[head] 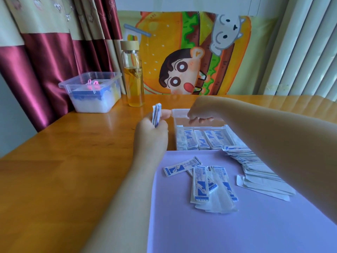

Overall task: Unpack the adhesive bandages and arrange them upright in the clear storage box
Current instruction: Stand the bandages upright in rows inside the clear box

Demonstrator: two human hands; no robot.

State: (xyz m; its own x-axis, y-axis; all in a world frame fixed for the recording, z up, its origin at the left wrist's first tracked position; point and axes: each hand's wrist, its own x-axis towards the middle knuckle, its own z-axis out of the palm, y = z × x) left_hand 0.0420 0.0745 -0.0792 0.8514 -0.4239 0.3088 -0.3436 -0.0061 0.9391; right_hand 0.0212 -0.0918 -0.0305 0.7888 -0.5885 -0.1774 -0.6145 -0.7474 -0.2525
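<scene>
The clear storage box (174,125) stands on the wooden table just beyond a purple mat. A row of blue-and-white adhesive bandages (200,140) fills its near half, and its far half looks empty. My left hand (152,133) grips a small upright stack of bandages (156,113) just left of the box. My right hand (201,109) reaches over the box's far rim with its fingers curled down inside, holding the box. Several loose bandages (200,181) lie scattered on the mat. A fanned pile of bandages (259,170) lies to their right, partly under my right forearm.
The purple mat (200,230) covers the near right of the table (73,161). A glass bottle (134,75) of yellow liquid stands behind the box. A lidded clear container (91,92) sits at the back left by the curtain. A cartoon cloth hangs on the wall.
</scene>
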